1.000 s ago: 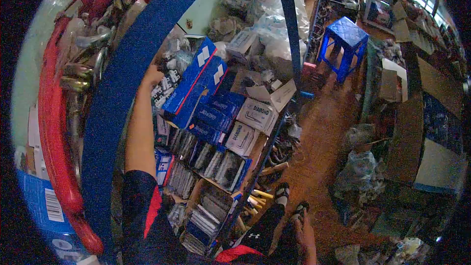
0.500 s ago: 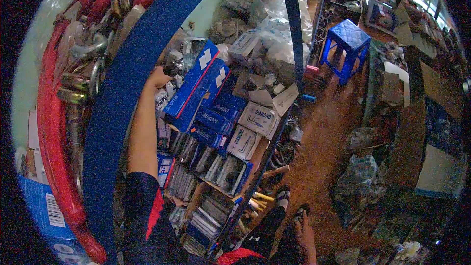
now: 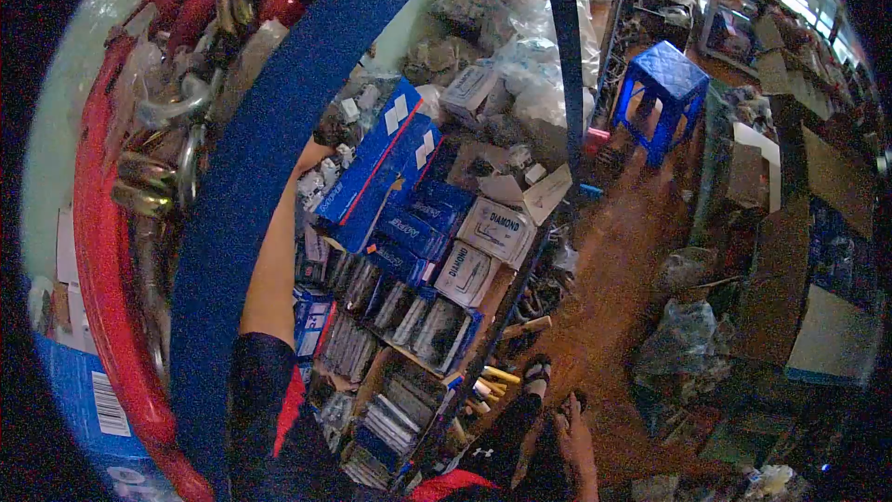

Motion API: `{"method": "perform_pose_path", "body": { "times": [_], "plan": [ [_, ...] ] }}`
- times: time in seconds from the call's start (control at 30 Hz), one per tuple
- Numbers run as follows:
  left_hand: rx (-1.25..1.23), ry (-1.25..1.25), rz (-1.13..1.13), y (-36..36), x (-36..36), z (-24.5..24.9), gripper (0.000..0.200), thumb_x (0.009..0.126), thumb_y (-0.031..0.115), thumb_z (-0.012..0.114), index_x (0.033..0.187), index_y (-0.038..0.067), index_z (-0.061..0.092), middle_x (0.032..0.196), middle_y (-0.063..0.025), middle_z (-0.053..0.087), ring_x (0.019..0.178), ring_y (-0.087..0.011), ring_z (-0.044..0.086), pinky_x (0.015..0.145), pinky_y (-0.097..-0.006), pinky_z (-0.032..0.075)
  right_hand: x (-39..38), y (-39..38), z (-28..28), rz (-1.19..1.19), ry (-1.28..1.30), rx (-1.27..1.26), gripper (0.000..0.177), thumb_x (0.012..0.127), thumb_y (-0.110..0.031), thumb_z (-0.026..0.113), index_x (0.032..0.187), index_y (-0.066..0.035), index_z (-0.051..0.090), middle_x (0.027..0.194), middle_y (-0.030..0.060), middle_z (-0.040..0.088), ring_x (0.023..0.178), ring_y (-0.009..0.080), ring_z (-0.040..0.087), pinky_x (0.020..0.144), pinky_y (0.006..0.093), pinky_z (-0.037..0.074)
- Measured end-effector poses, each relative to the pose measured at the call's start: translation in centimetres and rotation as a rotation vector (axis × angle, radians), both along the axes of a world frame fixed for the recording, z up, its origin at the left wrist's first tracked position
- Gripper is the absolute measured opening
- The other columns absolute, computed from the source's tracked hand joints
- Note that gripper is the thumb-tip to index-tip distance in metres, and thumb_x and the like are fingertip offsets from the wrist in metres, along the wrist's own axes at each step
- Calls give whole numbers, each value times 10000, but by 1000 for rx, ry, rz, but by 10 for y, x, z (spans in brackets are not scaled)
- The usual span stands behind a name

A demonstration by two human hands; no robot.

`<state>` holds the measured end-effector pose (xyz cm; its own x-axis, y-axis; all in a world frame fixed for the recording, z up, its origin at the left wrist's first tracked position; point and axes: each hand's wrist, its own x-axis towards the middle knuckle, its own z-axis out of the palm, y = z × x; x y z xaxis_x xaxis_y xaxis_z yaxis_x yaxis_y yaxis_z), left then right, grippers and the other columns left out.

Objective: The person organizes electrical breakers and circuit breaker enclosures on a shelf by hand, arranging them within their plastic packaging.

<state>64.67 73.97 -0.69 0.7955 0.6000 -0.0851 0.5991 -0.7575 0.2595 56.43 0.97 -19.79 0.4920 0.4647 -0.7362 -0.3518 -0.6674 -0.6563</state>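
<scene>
My left arm stretches up along the left side of the shelf. At its end my left hand (image 3: 314, 156) reaches in among small white and grey parts (image 3: 323, 184) in a blue box (image 3: 372, 163) with white diamond marks. Its fingers are hidden, so any grip does not show. My right hand (image 3: 571, 432) hangs low over the floor, beside my leg and away from the shelf. The fingers are dim there, and I cannot make out whether they hold anything.
White DIAMOND boxes (image 3: 497, 230) and smaller blue boxes (image 3: 409, 237) stand by open boxes of metal pieces (image 3: 432, 335). Beyond are clear plastic bags (image 3: 534, 65). A blue stool (image 3: 664, 79) stands on the brown floor (image 3: 604, 288). Red-handled tools (image 3: 107, 270) hang at left.
My left hand has gone further in, behind the small parts, and less of it shows. The view has shifted slightly. My right hand hangs in nearly the same place.
</scene>
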Motion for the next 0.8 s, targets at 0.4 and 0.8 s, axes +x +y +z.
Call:
{"method": "perform_pose_path", "body": {
  "times": [0.4,0.8],
  "plan": [
    [202,-21,144,-62,26,7,957,606,203,791,1364,24,234,1233,-220,501,1108,-309,510,948,-362,411,-9,-12,-31,73,-232,-26,612,929,-320,481,1443,-153,195,1218,228,535,1116,367,525,902,406,437],
    [515,-26,209,-53,12,17,839,645,357,750,1311,32,357,1192,-207,526,1080,-333,521,942,-377,404,-17,-28,-56,138,-277,-103,615,929,-386,447,1441,-160,192,1290,245,456,1147,399,479,942,452,393]
  ]
}}
